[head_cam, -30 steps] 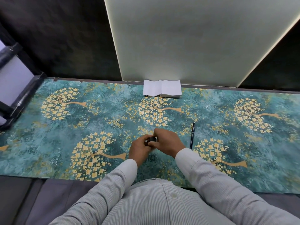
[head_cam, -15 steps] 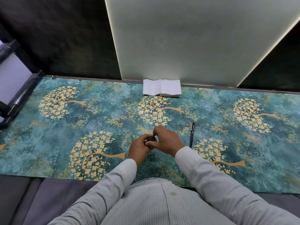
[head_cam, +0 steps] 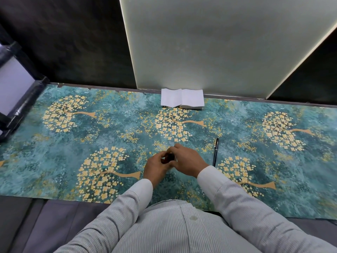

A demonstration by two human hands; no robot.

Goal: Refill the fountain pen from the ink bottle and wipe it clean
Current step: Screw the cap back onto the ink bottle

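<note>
Left hand and right hand curled together, both gripping ink bottle.

The left hand fingers have loosened a little around the ink bottle.

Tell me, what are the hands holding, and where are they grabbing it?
A small dark thing, probably the ink bottle. Both hands wrap it: left hand, right hand. The exact grip is hidden.
</note>
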